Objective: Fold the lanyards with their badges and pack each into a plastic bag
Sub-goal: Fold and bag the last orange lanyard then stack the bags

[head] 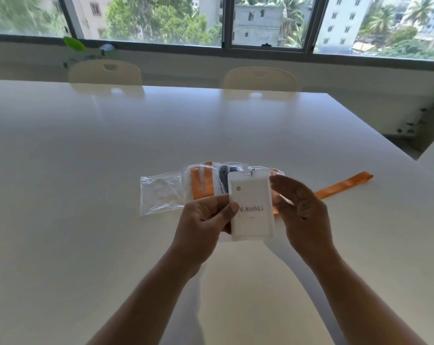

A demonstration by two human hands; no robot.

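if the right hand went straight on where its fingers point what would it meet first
Most likely the white badge, held up by the left hand: the right hand has its fingers aimed at the badge's right edge. Depth is unclear.

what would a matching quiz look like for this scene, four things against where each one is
1 badge
2 orange strap
3 empty bag
4 chairs

A lying flat, furthest left on the table
B gripped by the left hand
C beyond the table's far edge
D trailing off to the right

Pairs: 1-B, 2-D, 3-A, 4-C
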